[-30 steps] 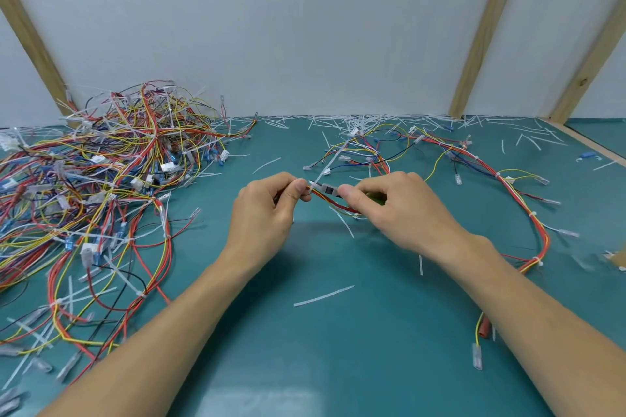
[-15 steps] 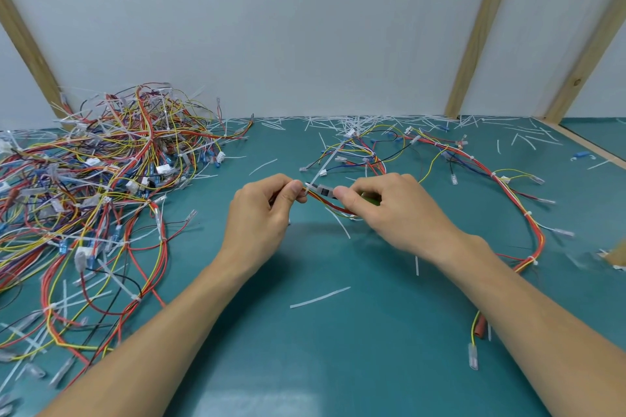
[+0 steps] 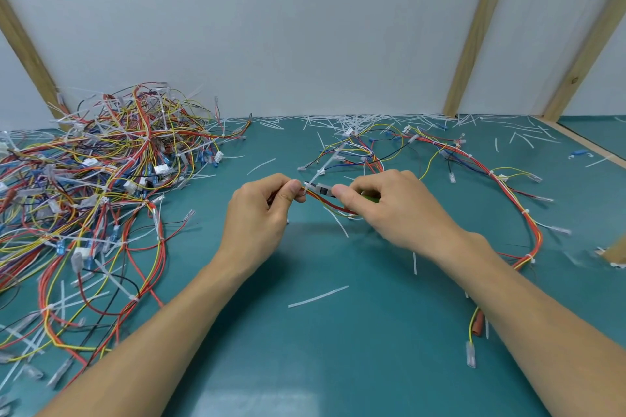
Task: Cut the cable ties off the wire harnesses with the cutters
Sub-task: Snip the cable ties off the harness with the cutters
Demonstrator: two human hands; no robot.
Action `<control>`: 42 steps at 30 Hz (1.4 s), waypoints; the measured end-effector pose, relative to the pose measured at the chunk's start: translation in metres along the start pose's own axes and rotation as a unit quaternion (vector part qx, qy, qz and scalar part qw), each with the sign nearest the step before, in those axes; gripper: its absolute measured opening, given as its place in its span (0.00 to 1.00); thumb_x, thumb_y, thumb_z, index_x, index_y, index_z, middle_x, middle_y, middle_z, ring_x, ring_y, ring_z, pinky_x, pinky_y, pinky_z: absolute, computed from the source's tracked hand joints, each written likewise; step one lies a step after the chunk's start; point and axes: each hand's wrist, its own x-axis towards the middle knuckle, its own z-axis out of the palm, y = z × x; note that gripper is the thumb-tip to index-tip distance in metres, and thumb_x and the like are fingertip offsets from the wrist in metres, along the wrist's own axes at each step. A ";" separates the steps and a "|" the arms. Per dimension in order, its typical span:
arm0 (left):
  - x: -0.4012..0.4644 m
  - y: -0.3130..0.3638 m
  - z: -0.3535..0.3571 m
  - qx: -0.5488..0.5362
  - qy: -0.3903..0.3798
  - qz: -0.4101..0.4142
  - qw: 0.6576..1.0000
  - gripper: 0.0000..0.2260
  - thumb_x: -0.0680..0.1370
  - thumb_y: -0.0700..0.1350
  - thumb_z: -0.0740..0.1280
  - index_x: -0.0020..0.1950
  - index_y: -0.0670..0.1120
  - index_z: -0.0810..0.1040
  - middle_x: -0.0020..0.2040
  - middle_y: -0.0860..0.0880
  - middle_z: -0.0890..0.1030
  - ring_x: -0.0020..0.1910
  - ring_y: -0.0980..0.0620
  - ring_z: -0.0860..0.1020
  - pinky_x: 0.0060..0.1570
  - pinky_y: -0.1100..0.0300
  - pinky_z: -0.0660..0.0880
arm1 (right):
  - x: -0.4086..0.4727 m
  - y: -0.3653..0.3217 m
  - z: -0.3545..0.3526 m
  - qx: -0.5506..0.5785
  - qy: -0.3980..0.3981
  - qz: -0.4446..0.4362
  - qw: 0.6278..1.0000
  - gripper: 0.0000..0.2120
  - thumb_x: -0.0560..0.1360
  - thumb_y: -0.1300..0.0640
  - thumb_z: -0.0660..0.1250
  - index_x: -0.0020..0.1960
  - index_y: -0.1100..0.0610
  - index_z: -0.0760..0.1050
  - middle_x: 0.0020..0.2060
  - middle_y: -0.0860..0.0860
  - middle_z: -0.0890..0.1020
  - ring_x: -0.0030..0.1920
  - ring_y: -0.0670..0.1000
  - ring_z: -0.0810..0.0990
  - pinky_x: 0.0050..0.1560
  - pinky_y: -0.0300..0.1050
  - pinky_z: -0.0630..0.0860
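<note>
Leftward, tangled harness pile [image 3: 101,186]; cut ties [image 3: 317,296] scattered around hands [image 3: 333,210].

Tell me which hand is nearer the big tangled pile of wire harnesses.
Left. The left hand sits just right of the pile of wire harnesses, pinching a wire bundle. The right hand, gripping the cutters, is farther right, beyond the left hand.

Flat teal work surface [image 3: 338,366], matte, with a soft pale glare patch near the front edge. Plain white panel wall [image 3: 288,27] behind, meeting the surface along a straight line, evenly lit. Bare light-wood battens: one slanting at the left [image 3: 27,54], two at the right [image 3: 481,27] [image 3: 586,44]; light-wood edging strip [image 3: 589,145] at far right.
</note>
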 end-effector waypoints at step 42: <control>0.000 0.013 0.000 0.227 -0.007 0.226 0.947 0.12 0.75 0.39 0.74 0.58 0.47 0.81 0.55 0.52 0.83 0.56 0.49 0.80 0.76 0.45 0.61 | 0.004 0.000 0.012 0.261 -0.028 0.068 0.963 0.08 0.72 0.55 0.79 0.40 0.53 0.80 0.31 0.43 0.80 0.35 0.47 0.74 0.41 0.43 0.70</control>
